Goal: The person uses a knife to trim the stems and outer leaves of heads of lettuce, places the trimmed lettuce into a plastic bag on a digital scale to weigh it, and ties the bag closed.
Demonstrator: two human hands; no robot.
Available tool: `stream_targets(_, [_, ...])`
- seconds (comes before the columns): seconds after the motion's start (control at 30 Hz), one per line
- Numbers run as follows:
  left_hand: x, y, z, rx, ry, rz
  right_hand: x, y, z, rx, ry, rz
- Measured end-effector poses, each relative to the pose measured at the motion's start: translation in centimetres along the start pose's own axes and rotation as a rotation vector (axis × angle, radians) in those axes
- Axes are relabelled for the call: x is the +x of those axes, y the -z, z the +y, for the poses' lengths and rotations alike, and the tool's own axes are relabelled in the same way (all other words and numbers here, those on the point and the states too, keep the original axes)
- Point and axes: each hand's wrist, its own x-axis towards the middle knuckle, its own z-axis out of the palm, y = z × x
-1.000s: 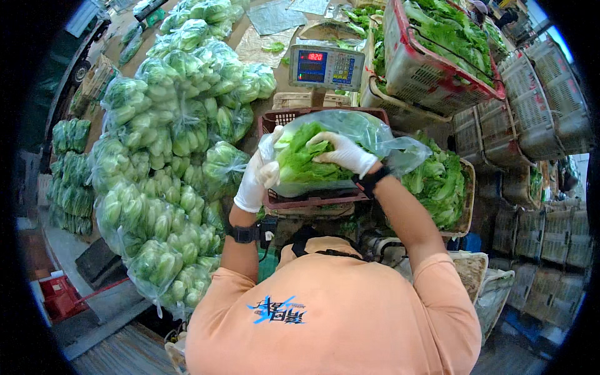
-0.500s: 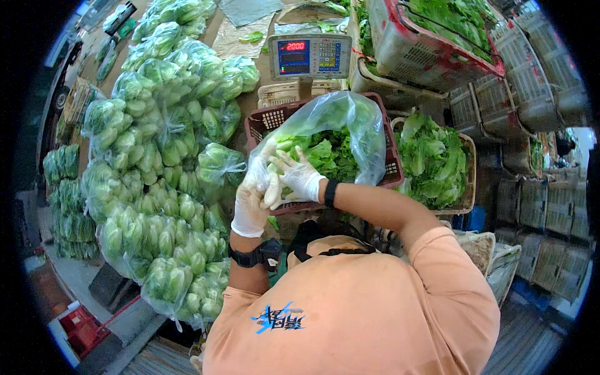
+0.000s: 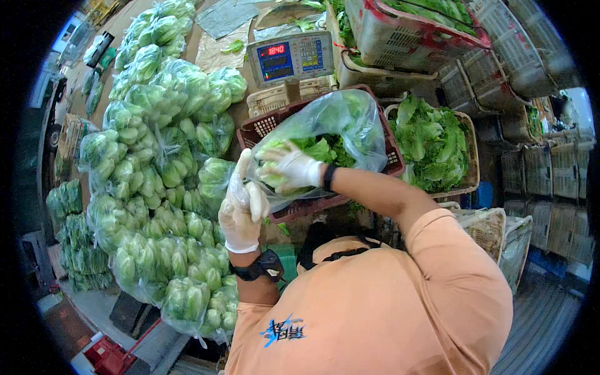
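A clear plastic bag (image 3: 365, 134) with leafy green lettuce (image 3: 328, 149) in it lies in a dark red slotted crate (image 3: 392, 150). My left hand (image 3: 242, 209), in a white glove, is at the bag's left edge; its index finger points up along the film and the other fingers curl in on the edge. My right hand (image 3: 292, 169), gloved too, rests with fingers stretched out over the leaves at the bag's mouth. Its fingertips are slightly blurred. Behind the crate stands a scale display (image 3: 290, 57) with lit red digits.
Many bagged greens (image 3: 156, 187) are heaped on the left. To the right of the crate, another crate of loose lettuce (image 3: 431, 144) stands close by. A red-rimmed crate (image 3: 409, 40) of greens sits at the back right, with stacked crates (image 3: 525, 50) beyond.
My right hand has moved left and down onto the leaves. My left hand has dropped lower and left, its index finger now straight. The digits on the display have changed.
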Motion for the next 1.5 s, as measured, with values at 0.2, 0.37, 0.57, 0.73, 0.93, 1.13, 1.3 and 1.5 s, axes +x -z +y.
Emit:
stream_targets(0.2, [2.4, -2.3, 2.9, -0.231, 0.315, 0.436, -12.3, 17.0, 7.6, -0.463, -0.854, -0.334])
stream_targets(0.37, [3.9, -1.9, 7.6, -0.285, 0.292, -0.081, -14.4, 25.9, 3.5, -0.752, -0.854, -0.550])
stream_targets(0.57, [3.2, -1.6, 8.6, -0.110, 0.169, -0.061, -14.4, 27.4, -0.1, -0.689, -0.924, -0.384])
stream_targets(0.73, [3.2, 3.1, 5.0, 0.009, 0.077, 0.075, -13.6, 22.2, 0.4, -0.571, -0.975, -0.181])
stream_targets(0.93, [1.0, 3.8, 5.6, 1.625, -0.008, 0.274, -15.5, 21.0, -0.5, -0.313, -0.542, -0.068])
stream_targets(1.13, [8.7, -10.5, -0.9, 1.351, -0.185, -0.490, -17.9, 19.0, -1.7, -0.543, -0.829, 0.491])
stream_targets(1.3, [21.2, -10.4, -18.0, 2.058, 0.273, -0.816, -20.3, 14.2, 4.0, 0.679, -1.013, 0.761])
stream_targets(1.5, [20.4, -4.3, -29.6, 2.080, 0.681, -0.790, -20.9, 13.5, 2.1, 1.145, -0.672, 0.802])
